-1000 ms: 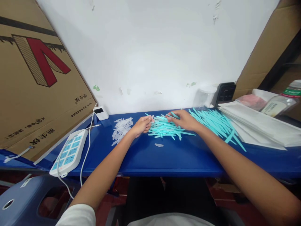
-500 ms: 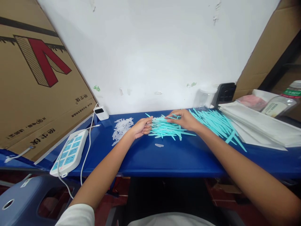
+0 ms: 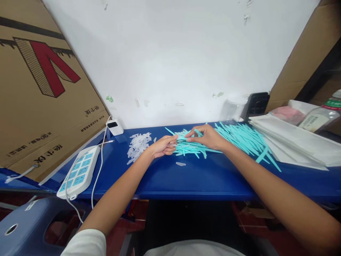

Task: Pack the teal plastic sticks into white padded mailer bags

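Note:
My left hand (image 3: 163, 146) is closed, thumb and finger pinching the end of a slim turquoise plastic stick (image 3: 182, 138). Its curled lower fingers may hold a small translucent piece, too small to make out. Facing it, my right hand (image 3: 206, 137) grips the turquoise plastic by its other side, with a further stick end showing between the fingers. Both hands are over a heap of the same turquoise sticks (image 3: 188, 149). Left of them lies a pile of small translucent white pieces (image 3: 138, 144). One single translucent piece (image 3: 180, 164) lies in front of the heap.
The blue table (image 3: 160, 181) stands against a white wall. More turquoise sticks (image 3: 239, 138) and white paper sheets (image 3: 290, 145) lie on the right, near a clear jar (image 3: 234, 108) and a bottle (image 3: 319, 115). A power strip (image 3: 80, 172), cables and a white device (image 3: 115, 127) are left.
My left hand has shifted right, towards my right hand, and their fingertips are now closer together on the turquoise plastic. My right hand has barely moved.

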Action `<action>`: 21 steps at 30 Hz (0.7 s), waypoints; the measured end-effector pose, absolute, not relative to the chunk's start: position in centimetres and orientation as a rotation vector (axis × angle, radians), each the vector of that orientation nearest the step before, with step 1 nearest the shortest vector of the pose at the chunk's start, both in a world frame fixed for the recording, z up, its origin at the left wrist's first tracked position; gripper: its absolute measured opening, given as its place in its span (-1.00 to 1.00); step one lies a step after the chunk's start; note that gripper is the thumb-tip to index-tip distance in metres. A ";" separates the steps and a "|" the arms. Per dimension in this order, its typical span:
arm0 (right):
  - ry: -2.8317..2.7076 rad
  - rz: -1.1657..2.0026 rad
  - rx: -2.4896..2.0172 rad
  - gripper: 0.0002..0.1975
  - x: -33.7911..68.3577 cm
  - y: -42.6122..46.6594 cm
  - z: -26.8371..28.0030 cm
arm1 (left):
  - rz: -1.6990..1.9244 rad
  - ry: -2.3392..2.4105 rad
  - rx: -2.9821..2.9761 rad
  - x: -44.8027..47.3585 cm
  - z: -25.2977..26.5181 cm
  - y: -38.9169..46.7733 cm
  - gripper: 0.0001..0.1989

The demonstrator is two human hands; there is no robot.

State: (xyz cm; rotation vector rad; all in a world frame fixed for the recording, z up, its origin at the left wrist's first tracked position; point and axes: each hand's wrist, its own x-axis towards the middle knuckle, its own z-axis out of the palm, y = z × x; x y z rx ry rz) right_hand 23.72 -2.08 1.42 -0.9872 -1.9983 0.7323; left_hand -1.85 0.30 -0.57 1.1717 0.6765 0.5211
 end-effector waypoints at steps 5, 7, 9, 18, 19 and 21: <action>-1.984 0.712 -1.001 -0.60 23.4 -2.3 1.4 | 0.520 0.672 1.190 -1.6 -0.5 -0.2 -0.44; -1.980 0.699 -1.005 -0.60 23.3 -2.4 1.4 | 0.526 0.666 1.196 -1.5 -0.4 -0.3 -0.43; -1.979 0.694 -1.008 -0.60 23.2 -2.3 1.4 | 0.534 0.664 1.196 -1.4 -0.4 -0.3 -0.43; -1.930 0.598 -1.152 -0.67 24.4 -1.4 1.6 | 0.758 0.774 1.234 -1.4 -1.4 1.0 -0.42; -1.930 0.584 -1.163 -0.67 24.6 -1.3 1.5 | 0.790 0.782 1.225 -1.6 -1.4 1.1 -0.42; -1.946 0.555 -1.177 -0.68 24.8 -1.0 1.4 | 0.835 0.788 1.210 -1.9 -1.3 1.2 -0.42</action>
